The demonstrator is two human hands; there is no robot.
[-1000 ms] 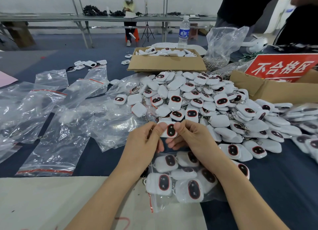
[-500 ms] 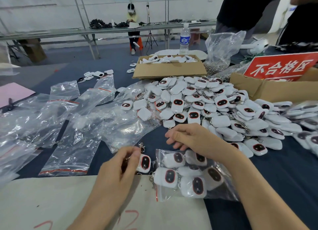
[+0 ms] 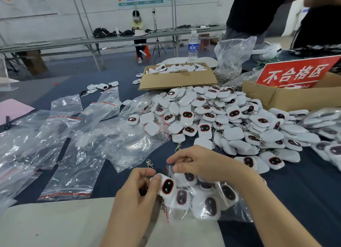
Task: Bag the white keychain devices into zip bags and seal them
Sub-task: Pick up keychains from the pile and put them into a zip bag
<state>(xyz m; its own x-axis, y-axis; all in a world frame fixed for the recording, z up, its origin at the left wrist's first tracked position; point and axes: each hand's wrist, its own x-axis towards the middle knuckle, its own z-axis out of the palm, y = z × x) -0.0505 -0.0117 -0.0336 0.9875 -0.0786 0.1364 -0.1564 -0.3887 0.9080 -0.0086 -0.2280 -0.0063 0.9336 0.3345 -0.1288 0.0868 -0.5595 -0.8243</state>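
Near the edge of the table (image 3: 304,200), the left hand (image 3: 135,192) pinches a white keychain device (image 3: 167,186) at the mouth of a part-filled zip bag (image 3: 212,204), which the right hand (image 3: 200,165) pinches open; next, it needs sliding inside.

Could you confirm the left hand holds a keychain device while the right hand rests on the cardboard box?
Not quite: the head view shows the right hand pinching the mouth of the zip bag; the left hand holds the keychain device.
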